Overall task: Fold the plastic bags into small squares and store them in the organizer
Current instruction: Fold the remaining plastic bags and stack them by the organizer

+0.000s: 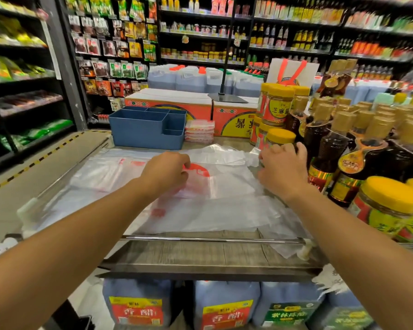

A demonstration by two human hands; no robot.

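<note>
Several clear plastic bags with red print (224,206) lie spread flat and overlapping on the wooden shelf top (200,253). My left hand (165,172) rests on the middle of the top bag, fingers curled down onto the red print, apparently pinching the film. My right hand (281,167) grips the crumpled right end of that bag near its handles. A blue organizer (143,132) with several compartments stands at the back of the shelf. Beside it on the right sits a stack of folded bags (199,131).
Dark sauce bottles (324,148) and yellow-lidded jars (386,208) crowd the right side, close to my right hand. Orange cartons (191,103) stand behind the organizer. A metal rail (212,239) runs along the shelf front, with large jugs (138,303) below. Stocked store shelves surround the area.
</note>
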